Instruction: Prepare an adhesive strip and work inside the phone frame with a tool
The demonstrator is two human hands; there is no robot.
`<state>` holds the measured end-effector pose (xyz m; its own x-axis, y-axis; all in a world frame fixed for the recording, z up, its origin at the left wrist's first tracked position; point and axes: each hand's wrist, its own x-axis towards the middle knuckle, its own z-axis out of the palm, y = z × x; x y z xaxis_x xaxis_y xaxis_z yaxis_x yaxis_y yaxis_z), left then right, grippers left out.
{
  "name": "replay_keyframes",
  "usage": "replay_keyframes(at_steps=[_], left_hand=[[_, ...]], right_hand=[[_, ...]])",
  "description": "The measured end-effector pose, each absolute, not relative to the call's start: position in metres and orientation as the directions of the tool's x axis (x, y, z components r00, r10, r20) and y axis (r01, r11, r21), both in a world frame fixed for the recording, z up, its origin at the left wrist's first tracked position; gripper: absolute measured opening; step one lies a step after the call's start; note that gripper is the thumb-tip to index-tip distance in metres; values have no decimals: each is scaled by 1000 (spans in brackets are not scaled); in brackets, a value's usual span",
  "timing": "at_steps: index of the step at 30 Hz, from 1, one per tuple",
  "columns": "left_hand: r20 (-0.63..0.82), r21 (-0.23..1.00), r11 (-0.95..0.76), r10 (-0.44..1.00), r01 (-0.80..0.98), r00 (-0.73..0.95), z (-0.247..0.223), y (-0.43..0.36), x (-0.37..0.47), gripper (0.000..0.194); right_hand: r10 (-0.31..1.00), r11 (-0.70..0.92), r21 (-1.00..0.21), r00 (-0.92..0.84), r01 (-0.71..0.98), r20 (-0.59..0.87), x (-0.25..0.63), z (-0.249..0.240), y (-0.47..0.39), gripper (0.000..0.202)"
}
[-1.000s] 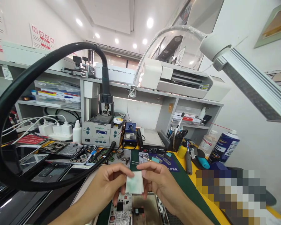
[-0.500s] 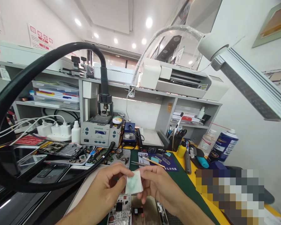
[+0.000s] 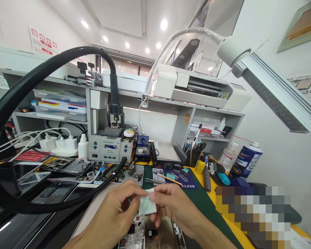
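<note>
Between both hands is a small white square pad (image 3: pixel 147 206) with a pale green tint, which may be folded paper or cloth. My left hand (image 3: pixel 120 205) pinches its left edge between thumb and fingers. My right hand (image 3: pixel 172 204) grips the upper right corner, thumb lying over its front, lower fingers curled beneath. Below the hands lies an opened phone (image 3: pixel 133 238), its circuit board and metal parts showing. The forearms and hands hide part of it.
A grey rework station (image 3: pixel 110 147) stands behind, its thick black hose (image 3: pixel 41 65) looping over the left side. Disassembled phones (image 3: pixel 67 167) and a parts tray (image 3: pixel 138 169) lie at left. Tweezers (image 3: pixel 152 181) rest ahead on the green mat (image 3: pixel 209 211). A spray can (image 3: pixel 246 160) is at right.
My right thumb has moved left onto the front of the white pad, covering its upper right corner. My left hand keeps its pinch. The camera view has shifted slightly.
</note>
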<state>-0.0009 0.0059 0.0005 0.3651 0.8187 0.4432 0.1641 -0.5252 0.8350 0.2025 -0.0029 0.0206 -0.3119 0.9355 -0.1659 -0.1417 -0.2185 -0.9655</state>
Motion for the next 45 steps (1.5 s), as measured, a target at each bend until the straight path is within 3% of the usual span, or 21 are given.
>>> replay_keyframes(at_steps=[2, 4, 6, 8, 18, 26, 36, 40, 45], left_hand=[[352, 914, -398, 874, 78, 335, 2, 6, -2, 23], [187, 982, -186, 919, -36, 347, 4, 8, -3, 39], [32, 995, 10, 909, -98, 416, 7, 9, -4, 54], [-52, 991, 103, 874, -81, 483, 9, 11, -4, 56], [16, 999, -35, 877, 32, 481, 0, 15, 0, 48], [121, 993, -110, 898, -50, 423, 8, 11, 2, 50], [136, 990, -114, 900, -78, 414, 1, 13, -2, 34], [78, 992, -27, 901, -125, 427, 5, 13, -3, 45], [-82, 995, 101, 872, -13, 482, 6, 16, 0, 55]], right_hand=[[940, -213, -968, -298, -135, -166, 203, 21, -3, 56], [944, -208, -968, -287, -140, -161, 203, 22, -2, 56], [948, -200, -969, -280, -146, -153, 203, 22, -2, 57], [951, -185, -972, -275, -145, -140, 202, 21, -2, 59], [957, -132, -982, -277, -138, -90, 204, 19, -1, 58], [959, -173, -962, -261, -214, -114, 204, 18, -2, 46], [958, -184, -949, -263, -255, -115, 207, 21, -1, 29], [967, -119, -970, -246, -211, -65, 208, 19, -2, 33], [973, 29, -996, -227, -84, 47, 206, 19, -4, 41]])
